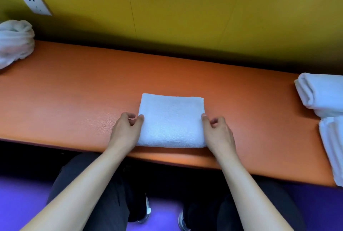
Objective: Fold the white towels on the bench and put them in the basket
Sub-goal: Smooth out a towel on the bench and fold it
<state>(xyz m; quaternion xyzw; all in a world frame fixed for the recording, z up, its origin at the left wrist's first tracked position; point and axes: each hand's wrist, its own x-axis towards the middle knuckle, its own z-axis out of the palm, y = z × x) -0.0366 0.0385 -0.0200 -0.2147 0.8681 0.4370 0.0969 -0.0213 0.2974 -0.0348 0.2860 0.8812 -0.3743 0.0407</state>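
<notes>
The folded white towel [171, 121] is pinched at its left edge by the left hand [124, 132], thumb and curled fingers closed on the side fold about midway along. Its right edge is pinched the same way by the right hand [217, 132], fingertips curled in against the towel's side. How deep either grip goes under the layers cannot be told.

The towel lies flat as a neat rectangle on the orange bench [74, 104], its near folded edge close to the bench's front edge, its far edge squared off and well short of the yellow wall [185, 8]. Bare bench surface is seen on both sides of the towel: a long stretch to the left, a shorter one to the right, and a strip behind it up to the wall.

Far left of the towel, a crumpled unfolded towel [15, 42] is bunched at the back of the bench, partly cut by the frame edge. Far right of the towel, a stack of folded towels [323, 93] sits near the wall, with another folded towel [332, 147] just in front of it, overhanging toward the bench's front edge. A wall socket [35, 4] is set above the crumpled towel. Below the towel, dark trousers [89, 184] and a purple floor [22, 203] are seen. No basket is seen in this view.
</notes>
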